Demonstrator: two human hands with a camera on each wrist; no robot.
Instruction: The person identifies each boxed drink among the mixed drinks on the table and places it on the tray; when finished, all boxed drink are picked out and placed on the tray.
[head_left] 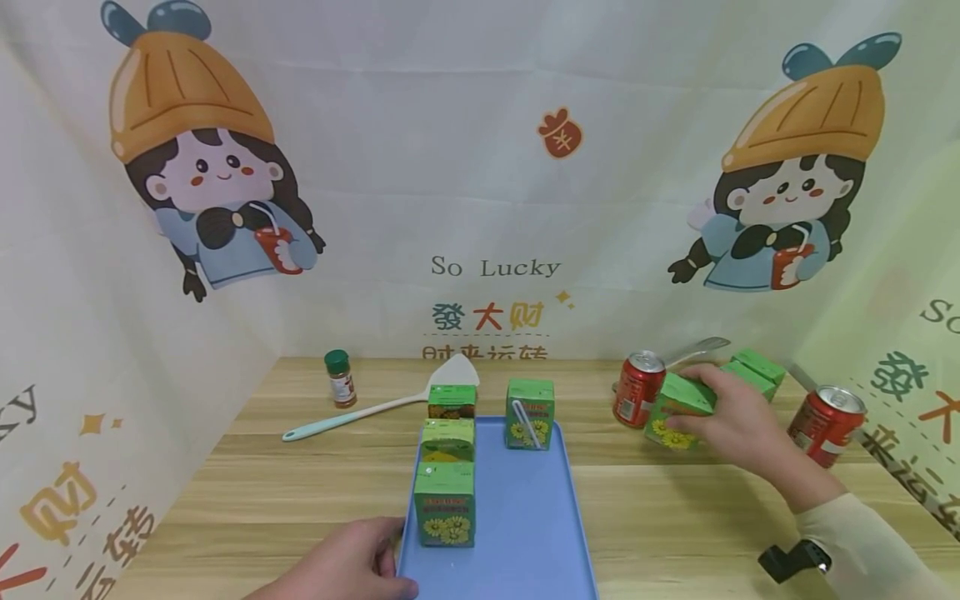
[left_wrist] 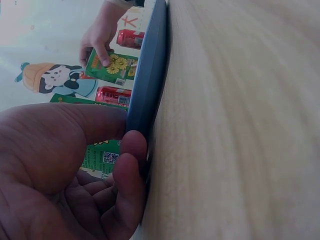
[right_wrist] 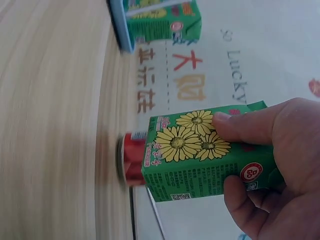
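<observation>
My right hand (head_left: 738,421) grips a green drink carton (right_wrist: 200,150) with yellow flowers on it, thumb across its front. In the right wrist view the carton is tilted and held off the table. A red soda can (head_left: 639,389) stands just left of it in the head view. My left hand (head_left: 348,560) pinches the left rim of a blue tray (head_left: 525,517), thumb above and fingers beneath, as the left wrist view shows. On the tray, several green cartons (head_left: 445,504) form a row along the left side, and a carton with a straw (head_left: 530,417) stands at the far right corner.
Another green carton (head_left: 756,372) and a second red can (head_left: 827,425) stand at the right. A metal utensil (head_left: 701,350) lies behind the first can. Left of the tray are a white spatula (head_left: 375,408) and a green-capped spice jar (head_left: 341,379). A printed cloth (head_left: 480,167) surrounds the table.
</observation>
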